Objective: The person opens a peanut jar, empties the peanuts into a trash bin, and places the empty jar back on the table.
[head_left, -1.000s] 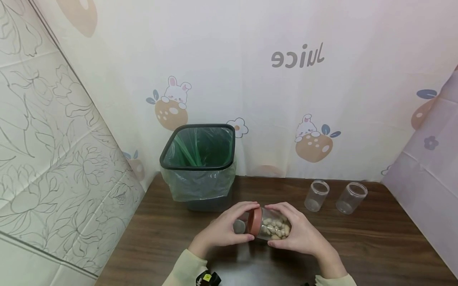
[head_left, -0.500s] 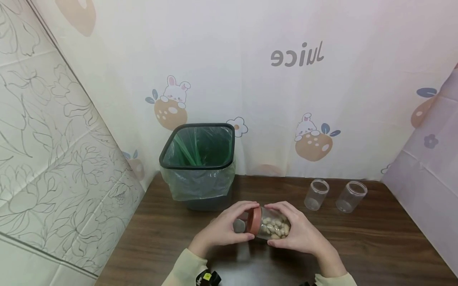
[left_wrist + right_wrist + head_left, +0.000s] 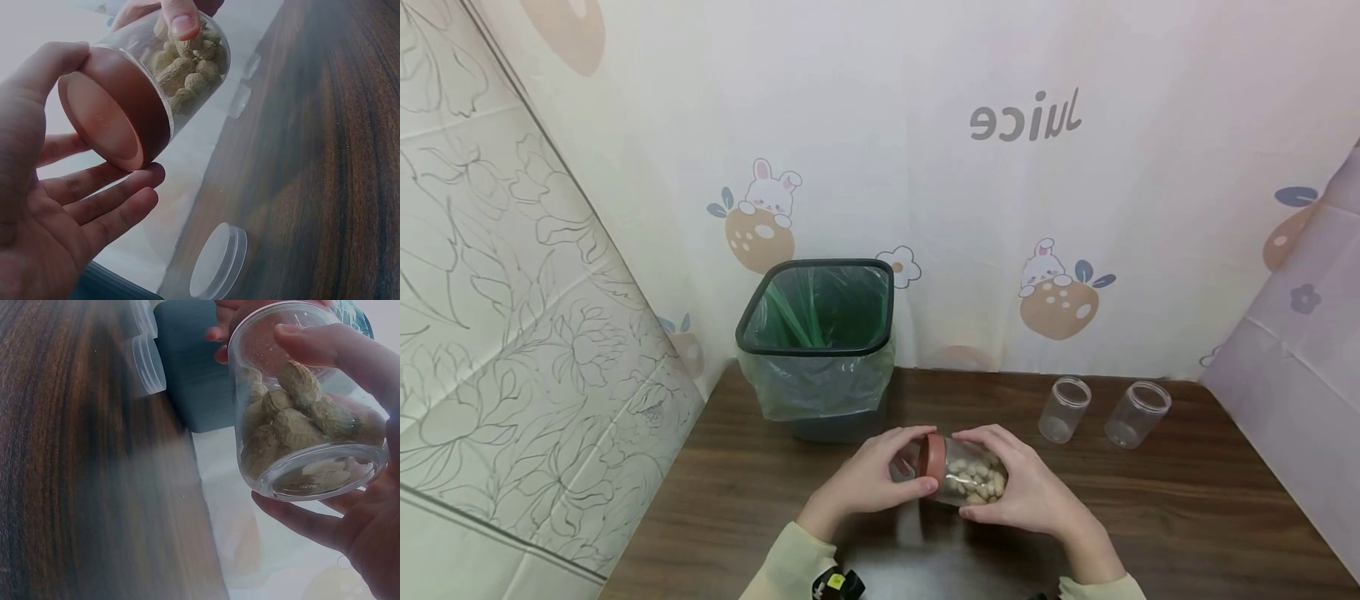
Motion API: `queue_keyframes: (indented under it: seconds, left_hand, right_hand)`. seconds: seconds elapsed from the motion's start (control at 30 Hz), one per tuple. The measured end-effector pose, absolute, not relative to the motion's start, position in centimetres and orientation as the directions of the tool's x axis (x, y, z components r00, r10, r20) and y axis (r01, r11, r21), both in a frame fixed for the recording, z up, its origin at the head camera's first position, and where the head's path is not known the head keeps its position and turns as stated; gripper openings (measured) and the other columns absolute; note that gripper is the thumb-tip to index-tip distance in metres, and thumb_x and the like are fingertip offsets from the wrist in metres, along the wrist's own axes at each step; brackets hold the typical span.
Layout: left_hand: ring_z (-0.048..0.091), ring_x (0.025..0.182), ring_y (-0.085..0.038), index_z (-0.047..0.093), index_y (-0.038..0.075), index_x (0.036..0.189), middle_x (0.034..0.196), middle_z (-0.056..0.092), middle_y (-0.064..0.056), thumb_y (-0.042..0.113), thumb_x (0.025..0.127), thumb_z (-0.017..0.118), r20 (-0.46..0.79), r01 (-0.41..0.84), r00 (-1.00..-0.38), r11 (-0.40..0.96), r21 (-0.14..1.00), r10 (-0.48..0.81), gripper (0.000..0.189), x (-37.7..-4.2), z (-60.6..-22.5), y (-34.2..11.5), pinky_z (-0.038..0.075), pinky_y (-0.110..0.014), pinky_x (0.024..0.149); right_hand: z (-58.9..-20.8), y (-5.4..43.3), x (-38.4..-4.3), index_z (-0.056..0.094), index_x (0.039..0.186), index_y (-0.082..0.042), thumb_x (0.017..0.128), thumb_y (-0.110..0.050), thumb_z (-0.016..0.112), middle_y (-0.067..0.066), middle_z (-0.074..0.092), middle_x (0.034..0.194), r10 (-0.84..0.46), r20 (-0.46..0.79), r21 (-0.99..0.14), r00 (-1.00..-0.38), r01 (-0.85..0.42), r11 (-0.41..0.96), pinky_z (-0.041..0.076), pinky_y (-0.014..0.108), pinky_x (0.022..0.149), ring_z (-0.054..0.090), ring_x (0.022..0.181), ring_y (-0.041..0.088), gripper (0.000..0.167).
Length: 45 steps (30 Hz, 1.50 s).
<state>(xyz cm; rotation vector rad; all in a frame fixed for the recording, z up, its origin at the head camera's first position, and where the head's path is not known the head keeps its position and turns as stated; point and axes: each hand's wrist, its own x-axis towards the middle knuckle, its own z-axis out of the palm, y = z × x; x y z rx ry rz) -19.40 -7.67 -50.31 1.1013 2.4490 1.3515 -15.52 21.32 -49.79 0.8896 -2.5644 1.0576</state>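
A clear jar of unshelled peanuts is held on its side above the table, its reddish-brown lid facing left. My left hand grips the lid, thumb at the near edge and fingers along the far rim. From the other end, my right hand holds the jar body, with the thumb lying across its clear wall in the right wrist view. The lid sits on the jar mouth. Partly hidden behind my left hand is a clear round cap; the left wrist view shows a cap on the table.
A dark bin lined with a translucent bag stands at the back left of the wooden table. Two clear open jars, a left one and a right one, stand at the back right. A patterned curtain hangs behind.
My left hand has shifted slightly on the lid, its thumb now farther over the near edge and its fingertips a little back. The right hand and the jar stay nearly still.
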Motion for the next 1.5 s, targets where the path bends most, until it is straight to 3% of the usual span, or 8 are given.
queue_keyframes:
  seconds: [0.3,0.83,1.03,1.2,1.5]
  left_hand:
    - [0.067,0.102,-0.007,0.055,0.018,0.160,0.128,0.072,-0.007,0.048,0.104,0.074,0.207,0.517,-0.749,0.362,0.776,0.629,0.066,-19.33,-50.58,-7.40,0.062,-0.031,0.084]
    - [0.067,0.101,-0.008,0.055,0.019,0.159,0.126,0.070,0.000,0.048,0.104,0.072,0.201,0.513,-0.749,0.361,0.779,0.631,0.065,-19.23,-50.53,-7.41,0.063,-0.034,0.084]
    - [0.070,0.107,-0.013,0.048,0.017,0.164,0.142,0.064,-0.003,0.047,0.105,0.073,0.209,0.523,-0.733,0.341,0.781,0.648,0.071,-19.24,-50.43,-7.61,0.063,-0.039,0.091]
    - [0.067,0.124,-0.015,0.040,0.023,0.168,0.156,0.056,-0.003,0.049,0.102,0.074,0.244,0.554,-0.708,0.308,0.774,0.663,0.079,-19.30,-50.48,-7.80,0.060,-0.039,0.099]
    - [0.060,0.136,-0.012,0.033,0.031,0.170,0.165,0.048,0.004,0.049,0.100,0.077,0.308,0.615,-0.671,0.273,0.739,0.675,0.084,-19.45,-50.75,-7.78,0.054,-0.048,0.110]
  right_hand:
    - [-49.76,21.36,-15.53,0.063,0.148,-0.026,0.066,-0.036,0.108,-0.013,0.063,0.136,-0.450,0.423,-0.562,-0.787,-0.617,0.551,0.058,0.036,0.093,0.064,0.116,0.009,0.093]
    - [-49.57,21.40,-15.37,0.062,0.148,-0.028,0.069,-0.037,0.107,-0.011,0.063,0.137,-0.449,0.420,-0.565,-0.789,-0.614,0.551,0.058,0.036,0.093,0.064,0.117,0.010,0.091]
    - [-49.52,21.42,-15.33,0.063,0.147,-0.029,0.067,-0.034,0.107,-0.013,0.063,0.135,-0.442,0.422,-0.561,-0.791,-0.611,0.558,0.058,0.037,0.092,0.064,0.115,0.009,0.092]
    - [-49.73,21.59,-15.37,0.062,0.148,-0.029,0.068,-0.035,0.107,-0.013,0.063,0.135,-0.441,0.425,-0.558,-0.791,-0.612,0.561,0.058,0.036,0.092,0.064,0.114,0.010,0.092]
    - [-50.04,21.87,-15.48,0.063,0.147,-0.031,0.064,-0.029,0.109,-0.015,0.063,0.134,-0.428,0.412,-0.575,-0.804,-0.594,0.562,0.058,0.036,0.091,0.064,0.114,0.008,0.095]
